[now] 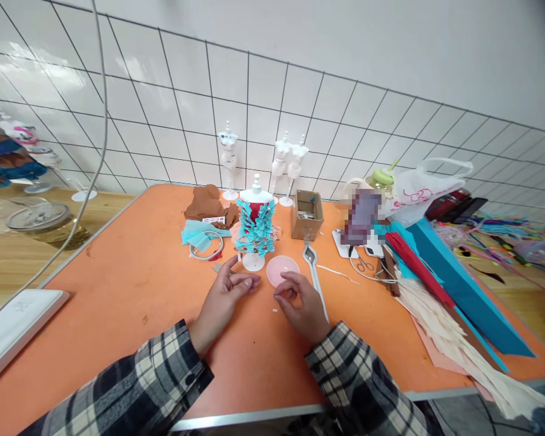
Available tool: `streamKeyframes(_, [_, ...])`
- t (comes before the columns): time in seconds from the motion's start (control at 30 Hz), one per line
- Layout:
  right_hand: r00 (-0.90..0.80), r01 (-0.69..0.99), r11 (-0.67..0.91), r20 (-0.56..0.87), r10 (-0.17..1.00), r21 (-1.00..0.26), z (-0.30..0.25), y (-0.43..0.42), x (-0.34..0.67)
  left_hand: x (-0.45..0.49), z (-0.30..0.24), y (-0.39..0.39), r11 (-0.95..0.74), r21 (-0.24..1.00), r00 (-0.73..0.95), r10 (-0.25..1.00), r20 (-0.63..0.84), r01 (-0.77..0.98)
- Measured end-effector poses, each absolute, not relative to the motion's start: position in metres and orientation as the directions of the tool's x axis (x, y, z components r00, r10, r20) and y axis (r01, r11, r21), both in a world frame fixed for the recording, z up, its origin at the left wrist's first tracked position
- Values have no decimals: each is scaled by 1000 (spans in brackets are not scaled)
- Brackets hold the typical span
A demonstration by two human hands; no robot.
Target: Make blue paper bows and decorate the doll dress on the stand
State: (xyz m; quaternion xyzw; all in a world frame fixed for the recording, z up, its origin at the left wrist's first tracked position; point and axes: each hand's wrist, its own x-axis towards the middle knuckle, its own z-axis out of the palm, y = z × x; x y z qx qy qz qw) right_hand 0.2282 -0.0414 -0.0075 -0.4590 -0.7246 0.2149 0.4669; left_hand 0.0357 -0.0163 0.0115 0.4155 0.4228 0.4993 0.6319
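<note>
My left hand [223, 296] is just in front of a small dress form [256, 224] dressed in ruffled turquoise fabric with a dark red front. Its thumb and fingertips are pressed together; anything between them is too small to make out. To the right, my right hand [303, 306] is closed in a pinch at the near edge of a pink dish [282, 266]. What it may hold cannot be made out either. The two hands are apart, a little above the orange table [254, 375].
Behind stand bare white mini dress forms [229, 158] and a cardboard box [307, 215]. Left of centre lie brown fabric [204, 203] and a ring [206, 245]. Rightward are a grey-white strap-like tool [315, 281], scissors [366, 264], a phone and fabric strips [436, 315].
</note>
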Motion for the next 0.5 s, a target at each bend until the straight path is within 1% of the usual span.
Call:
streamKeyframes(0.07, [-247,606,512,469,848,-608,-11,-53,240,35,13,-16,139,940,105,988,-111,-312])
streamKeyframes(0.17, [-351,717,521,406,844,-464,-14,-64,249,34,14,-16,118,942,94,991,-93,-313])
streamKeyframes(0.33, [-445,787,525,290,847,-325,-14,-62,241,34,14,-16,113,942,99,991,-86,-316])
streamKeyframes(0.5, [-451,826,506,247,857,-248,-17,-58,237,34,18,-16,112,937,84,993,-89,-331])
